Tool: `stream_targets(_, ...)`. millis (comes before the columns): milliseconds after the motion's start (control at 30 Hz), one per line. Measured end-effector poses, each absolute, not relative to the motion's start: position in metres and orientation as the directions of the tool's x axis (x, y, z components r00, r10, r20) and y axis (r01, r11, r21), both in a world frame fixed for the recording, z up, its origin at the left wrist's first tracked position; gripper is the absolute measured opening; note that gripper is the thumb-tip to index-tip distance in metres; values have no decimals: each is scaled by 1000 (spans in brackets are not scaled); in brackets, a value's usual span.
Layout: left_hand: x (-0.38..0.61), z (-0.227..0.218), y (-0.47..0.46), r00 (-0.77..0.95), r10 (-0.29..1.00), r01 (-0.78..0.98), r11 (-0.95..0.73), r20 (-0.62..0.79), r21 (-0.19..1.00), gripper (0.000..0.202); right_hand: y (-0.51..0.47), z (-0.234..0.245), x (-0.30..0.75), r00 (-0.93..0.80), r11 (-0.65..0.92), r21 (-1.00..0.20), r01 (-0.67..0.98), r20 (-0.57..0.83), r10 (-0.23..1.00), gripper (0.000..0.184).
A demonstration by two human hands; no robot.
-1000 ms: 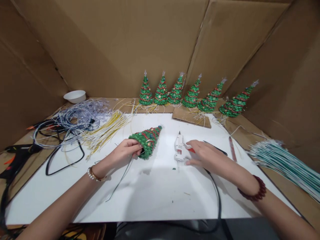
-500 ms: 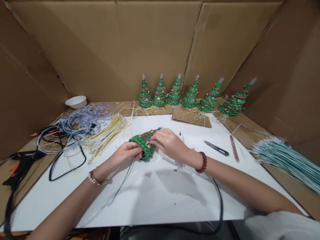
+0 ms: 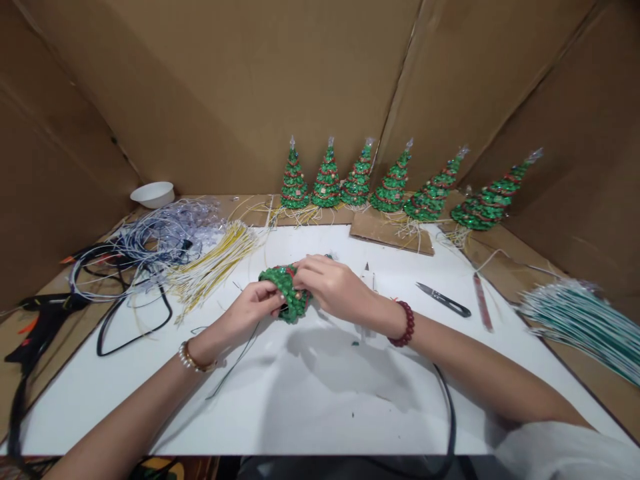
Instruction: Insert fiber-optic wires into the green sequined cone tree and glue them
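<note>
A small green Christmas tree (image 3: pixel 280 280) with red garland and bead ornaments lies on its side between my hands, its wide base facing left and toward me. My left hand (image 3: pixel 257 301) is closed on the rim of that base, the fingers partly inside. Over the tree's side, my right hand (image 3: pixel 325 283) has its fingers pinched together against the ornaments; whether a small piece is between the fingertips is hidden. The tree's upper part is covered by the right hand. Thin dark green wires (image 3: pixel 235 367) trail from the base toward me.
Several finished trees (image 3: pixel 357 183) stand along the back. At left are a glue gun (image 3: pixel 45 327), tangled wires (image 3: pixel 145 240), yellow-white wires (image 3: pixel 215 263) and a white bowl (image 3: pixel 153 194). Thread snips (image 3: pixel 444 299), a red-brown stick (image 3: pixel 483 303) and green-white wires (image 3: pixel 585 327) lie at right.
The view has shifted slightly, moving the background. My right hand has moved slightly left over the tree, covering more of its top. My left hand keeps hold of the base.
</note>
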State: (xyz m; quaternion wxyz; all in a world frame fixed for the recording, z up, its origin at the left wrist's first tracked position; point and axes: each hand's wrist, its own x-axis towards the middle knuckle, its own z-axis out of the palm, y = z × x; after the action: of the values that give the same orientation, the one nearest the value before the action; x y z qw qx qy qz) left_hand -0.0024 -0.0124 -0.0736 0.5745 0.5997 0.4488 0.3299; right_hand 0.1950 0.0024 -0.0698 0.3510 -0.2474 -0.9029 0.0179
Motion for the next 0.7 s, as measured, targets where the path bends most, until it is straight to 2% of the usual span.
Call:
stream_targets(100,-1,-71,-13,370,921,170,60,-120,984,40,2,-75,195,-605,870,-264,416,634,481,27)
stream_targets(267,-1,-69,-15,368,920,160,78,-132,984,42,2,-81,194,-583,891,-251,378,683,440,27)
stream_targets(500,-4,-68,-12,390,914,193,41,-115,980,38,2,-85,191,-610,924,-138,357,714,342,32)
stream_targets(700,0,-68,-14,377,920,127,62,-106,990,41,6,-86,190,-618,928,-82,363,724,306,29)
